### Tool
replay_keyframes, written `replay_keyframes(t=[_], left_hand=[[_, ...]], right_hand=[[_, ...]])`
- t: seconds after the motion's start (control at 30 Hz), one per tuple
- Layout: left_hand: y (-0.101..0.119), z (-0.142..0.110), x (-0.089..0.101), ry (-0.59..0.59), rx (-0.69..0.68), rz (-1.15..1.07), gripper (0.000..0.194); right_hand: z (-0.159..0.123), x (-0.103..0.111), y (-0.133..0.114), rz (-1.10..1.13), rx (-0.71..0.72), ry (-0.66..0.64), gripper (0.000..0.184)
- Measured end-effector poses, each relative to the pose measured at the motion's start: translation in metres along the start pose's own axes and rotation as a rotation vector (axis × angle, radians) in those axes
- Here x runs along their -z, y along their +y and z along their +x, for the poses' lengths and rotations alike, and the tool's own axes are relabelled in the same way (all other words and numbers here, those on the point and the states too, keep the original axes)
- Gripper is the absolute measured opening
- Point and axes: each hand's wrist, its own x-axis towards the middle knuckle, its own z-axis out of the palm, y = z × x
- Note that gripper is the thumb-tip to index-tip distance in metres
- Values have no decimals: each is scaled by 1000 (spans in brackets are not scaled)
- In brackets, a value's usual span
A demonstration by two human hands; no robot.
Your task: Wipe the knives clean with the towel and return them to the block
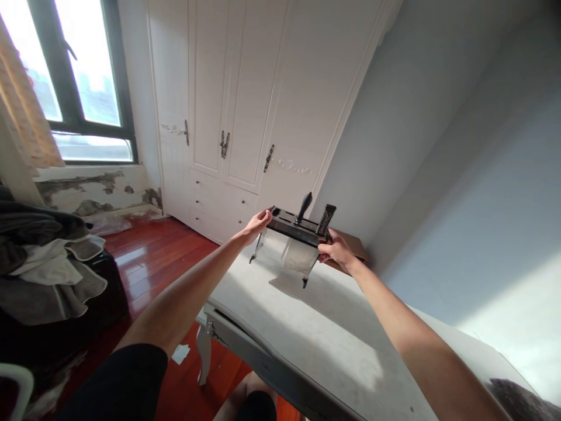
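Observation:
A knife block [290, 248] with a black top and clear plastic sides stands on small feet at the far end of a white desk [315, 333]. Two black knife handles stick up from its top slots. My left hand [256, 225] grips the block's left end. My right hand [335, 250] is closed on its right end, beside the squarer handle. Both arms stretch out over the desk.
A white wardrobe [245, 99] with dark handles fills the far wall. A window [70, 76] is at the left above peeling plaster. Piled clothes [48, 263] lie on dark furniture at the left. A brown board [355, 242] sits behind the block. The floor [149, 257] is red wood.

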Motion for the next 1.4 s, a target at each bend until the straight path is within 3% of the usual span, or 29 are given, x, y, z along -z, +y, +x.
replay_keyframes(t=[0.17,0.33,0.7,1.03,1.2,1.4], left_hand=[[13,-4,-41,-62,69,-41,68],[18,-12,-98,-104,99,-99,68],[19,-48,-257,-224,39,-136,80],[10,-88,-392,-325,84,-212,73],[7,-102,-440,-419,66,-175,82],[12,-112,-480,-485,62,-147,83]], right_hand=[[-13,37,7,12,-41,47,29],[-31,91,21,4,-16,99,28],[-108,223,45,-8,-85,268,34],[-184,326,86,41,-170,383,39],[-212,365,109,110,-164,428,39],[-233,400,130,56,-179,508,38]])
